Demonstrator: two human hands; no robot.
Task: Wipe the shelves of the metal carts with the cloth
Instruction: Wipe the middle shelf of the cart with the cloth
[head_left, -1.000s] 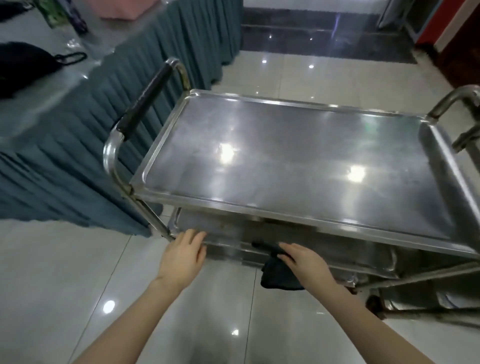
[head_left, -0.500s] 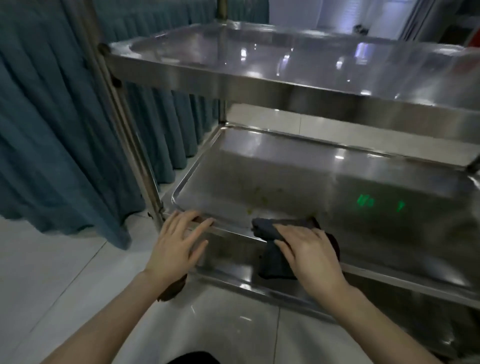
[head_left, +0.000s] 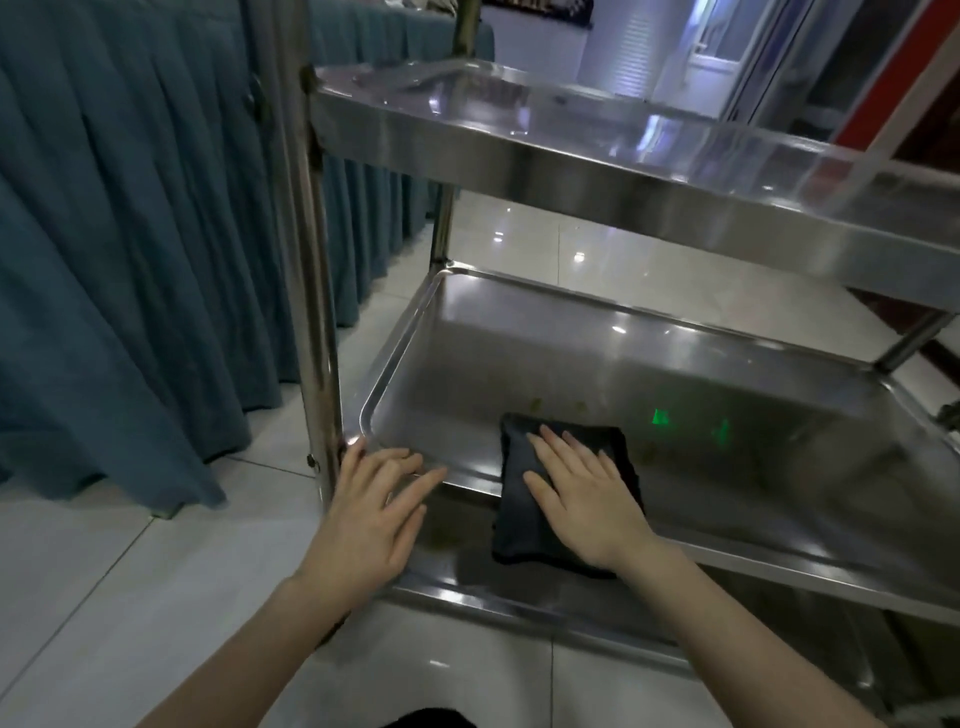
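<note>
A steel cart fills the view, its top shelf above and its middle shelf at hand height. A dark folded cloth lies over the middle shelf's front rim. My right hand presses flat on the cloth with straight fingers. My left hand rests with spread fingers on the shelf's front left rim, beside the corner post. Small greenish specks dot the shelf just beyond the cloth.
A teal pleated table skirt hangs close on the left of the cart. A lower shelf shows below the hands. Glossy white floor tiles surround the cart. A red panel stands at the far right.
The view has dropped from above the top shelf to the level of the middle shelf. The cloth now lies flatter over the rim, with my right hand spread on it.
</note>
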